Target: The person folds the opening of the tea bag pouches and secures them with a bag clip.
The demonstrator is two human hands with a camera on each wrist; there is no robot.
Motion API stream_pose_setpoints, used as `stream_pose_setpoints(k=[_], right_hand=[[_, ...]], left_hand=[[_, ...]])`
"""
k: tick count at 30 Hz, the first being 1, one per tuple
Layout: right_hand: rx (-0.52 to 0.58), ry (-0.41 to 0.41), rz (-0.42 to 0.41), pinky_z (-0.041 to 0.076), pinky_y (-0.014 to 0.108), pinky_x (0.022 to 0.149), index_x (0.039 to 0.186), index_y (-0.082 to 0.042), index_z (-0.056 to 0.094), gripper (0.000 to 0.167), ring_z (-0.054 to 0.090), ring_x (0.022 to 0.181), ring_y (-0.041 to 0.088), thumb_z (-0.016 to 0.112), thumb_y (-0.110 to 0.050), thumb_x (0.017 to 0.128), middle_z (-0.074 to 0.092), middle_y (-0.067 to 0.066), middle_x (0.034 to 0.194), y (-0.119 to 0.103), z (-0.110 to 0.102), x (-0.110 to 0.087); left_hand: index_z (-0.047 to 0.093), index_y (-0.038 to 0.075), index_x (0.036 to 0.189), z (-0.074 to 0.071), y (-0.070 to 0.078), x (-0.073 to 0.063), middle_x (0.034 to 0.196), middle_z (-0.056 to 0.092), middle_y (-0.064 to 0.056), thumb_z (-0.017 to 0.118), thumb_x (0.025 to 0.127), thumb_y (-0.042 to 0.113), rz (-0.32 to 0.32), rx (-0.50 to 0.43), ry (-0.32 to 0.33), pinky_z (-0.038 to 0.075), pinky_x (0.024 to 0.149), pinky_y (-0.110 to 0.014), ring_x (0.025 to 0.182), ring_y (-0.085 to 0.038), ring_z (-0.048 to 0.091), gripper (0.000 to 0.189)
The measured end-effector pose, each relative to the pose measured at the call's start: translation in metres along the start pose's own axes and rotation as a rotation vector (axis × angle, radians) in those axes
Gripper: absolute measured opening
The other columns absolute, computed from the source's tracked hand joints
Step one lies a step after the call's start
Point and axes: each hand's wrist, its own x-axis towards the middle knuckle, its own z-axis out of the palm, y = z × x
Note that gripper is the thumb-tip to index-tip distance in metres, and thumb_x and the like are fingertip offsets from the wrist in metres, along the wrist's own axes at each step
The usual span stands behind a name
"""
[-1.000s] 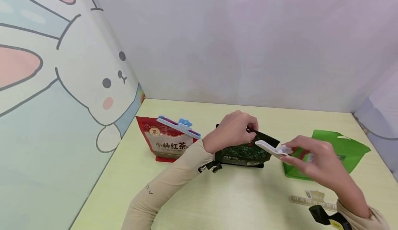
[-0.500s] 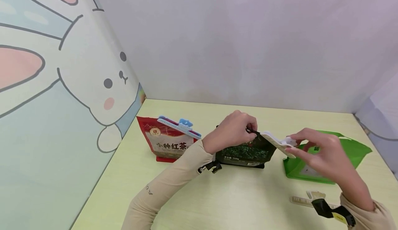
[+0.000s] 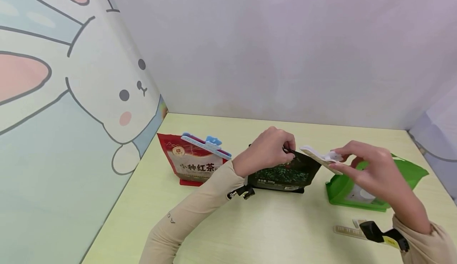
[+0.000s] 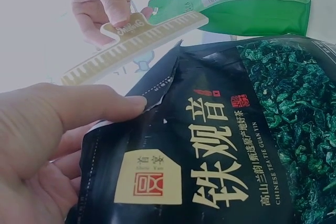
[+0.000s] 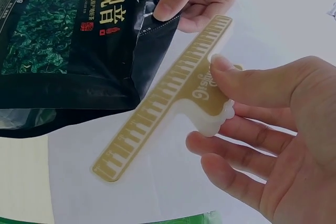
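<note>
A black tea bag [image 3: 280, 175] with a leaf picture stands mid-table. My left hand [image 3: 269, 149] pinches its top edge, thumb on the front in the left wrist view, where the bag's lettered face [image 4: 215, 145] shows. My right hand [image 3: 371, 169] holds a white and gold bag clip [image 5: 168, 95] by its handle, between thumb and fingers. The clip's long bar, printed like piano keys, is at the top corner of the black bag. Seen from the right wrist, the bar lies alongside the bag's edge.
To the left stands a red tea bag [image 3: 194, 163] with a blue clip [image 3: 207, 145] across its top. A green bag [image 3: 403, 173] is behind my right hand. Another gold clip [image 3: 350, 231] lies on the table [image 3: 267, 224], partly hidden by the right wrist strap.
My right hand has moved slightly up and to the right with the clip, which has shifted from in front of the black bag to its top corner. The left hand keeps its pinch.
</note>
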Motion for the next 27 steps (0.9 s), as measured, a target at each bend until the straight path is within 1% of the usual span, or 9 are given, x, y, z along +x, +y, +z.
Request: stream_pose_setpoints(k=[7, 14, 18, 27], right_hand=[[-0.045, -0.014, -0.007, 0.043, 0.011, 0.054, 0.086, -0.018, 0.071, 0.047, 0.052, 0.064, -0.007, 0.086, 0.007, 0.049, 0.061, -0.016, 0.077, 0.004, -0.001, 0.004], [-0.040, -0.043, -0.019, 0.041, 0.012, 0.053, 0.087, -0.020, 0.071, 0.046, 0.052, 0.069, -0.007, 0.086, 0.006, 0.052, 0.060, -0.018, 0.077, 0.006, -0.002, 0.008], [-0.044, -0.052, -0.010, 0.040, 0.012, 0.052, 0.085, -0.022, 0.071, 0.045, 0.051, 0.068, -0.008, 0.086, 0.005, 0.053, 0.060, -0.018, 0.076, 0.004, -0.003, 0.010], [-0.032, -0.068, -0.057, 0.039, 0.012, 0.050, 0.081, -0.022, 0.069, 0.045, 0.050, 0.065, -0.007, 0.086, 0.007, 0.052, 0.060, -0.018, 0.074, 0.002, -0.004, 0.013]], left_hand=[[0.067, 0.015, 0.080, 0.001, 0.000, 0.000, 0.070, 0.059, 0.012, 0.068, 0.083, 0.010, -0.005, 0.000, 0.000, 0.041, 0.065, -0.012, 0.064, 0.002, 0.053, 0.006], [0.067, 0.015, 0.081, 0.001, -0.001, 0.000, 0.071, 0.059, 0.012, 0.067, 0.083, 0.010, 0.000, -0.007, -0.005, 0.041, 0.066, -0.012, 0.064, 0.002, 0.053, 0.006], [0.067, 0.015, 0.081, 0.001, -0.001, 0.000, 0.071, 0.060, 0.012, 0.067, 0.083, 0.009, 0.005, -0.011, -0.006, 0.041, 0.066, -0.012, 0.064, 0.002, 0.053, 0.006], [0.067, 0.015, 0.081, 0.002, -0.003, -0.002, 0.071, 0.060, 0.012, 0.066, 0.083, 0.008, 0.014, -0.028, 0.000, 0.041, 0.067, -0.012, 0.065, 0.003, 0.053, 0.007]])
